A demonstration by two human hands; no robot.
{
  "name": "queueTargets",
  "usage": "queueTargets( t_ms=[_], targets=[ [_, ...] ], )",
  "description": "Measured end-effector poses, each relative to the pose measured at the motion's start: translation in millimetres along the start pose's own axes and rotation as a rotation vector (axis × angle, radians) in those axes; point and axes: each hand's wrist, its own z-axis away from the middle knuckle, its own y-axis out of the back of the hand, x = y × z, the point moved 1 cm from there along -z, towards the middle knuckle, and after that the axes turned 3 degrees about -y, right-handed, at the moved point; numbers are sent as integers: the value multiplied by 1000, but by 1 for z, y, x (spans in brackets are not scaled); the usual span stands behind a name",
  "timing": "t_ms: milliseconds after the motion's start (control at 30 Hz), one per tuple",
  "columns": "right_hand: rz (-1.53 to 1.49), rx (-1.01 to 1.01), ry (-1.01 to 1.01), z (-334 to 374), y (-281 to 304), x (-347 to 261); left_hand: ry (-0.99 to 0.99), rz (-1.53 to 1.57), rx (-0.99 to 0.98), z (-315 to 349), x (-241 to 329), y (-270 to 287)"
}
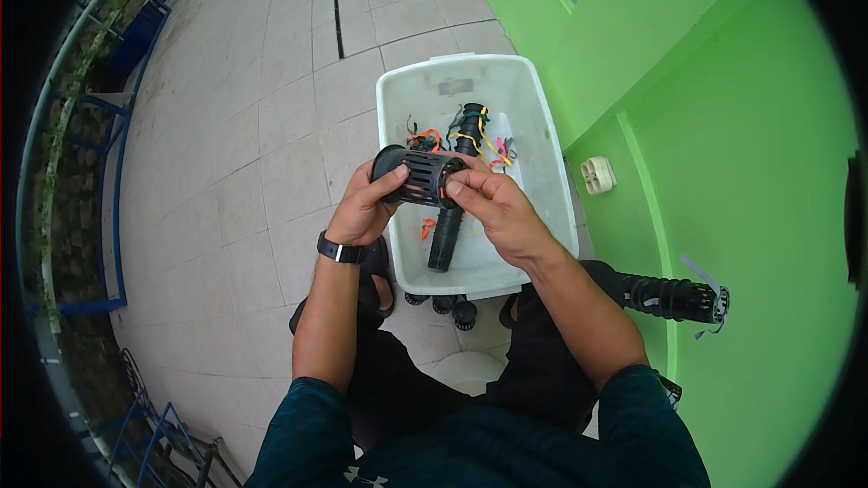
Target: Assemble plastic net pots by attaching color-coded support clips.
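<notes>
A black slotted plastic net pot point(423, 183) lies sideways between my hands, above a white plastic tub point(532, 126). My left hand point(362, 206) is wrapped round its wide-rimmed end, thumb on top. At the opposite end, the fingers of my right hand point(499, 215) are pinched together at the pot's edge. A bit of orange shows there, but what the fingertips grip is partly hidden. Below, a long stack of black net pots point(444, 239) leans inside the tub. Orange ribbons point(425, 139) and pink and yellow ribbons point(502, 153) lie around it.
Another stack of black pots point(674, 298), with a grey ribbon, sticks out beside my right leg. Several black pot ends point(463, 313) show under the tub's near edge. A green wall point(759, 199) with a cream socket point(598, 175) rises at right; a blue railing point(116, 217) runs along the left.
</notes>
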Motion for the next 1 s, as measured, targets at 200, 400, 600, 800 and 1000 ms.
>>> queueTargets(
  t_ms=[200, 400, 600, 800, 1000],
  targets=[
    [-139, -1, -139, 6, -3, 0, -127, -109, 91, 0, -4, -6],
    [136, 244, 119, -2, 7, 15, -503, -913, 494, -11, -29, -19],
    [801, 548, 358, -4, 0, 13, -834, -1106, 335, -1, -25, -59],
    [1036, 668, 455, 0, -11, 8, -703, -941, 430, -8, -31, -62],
    [1163, 710, 501, -2, -11, 13, -462, -746, 417, -14, -44, -58]
  ],
)
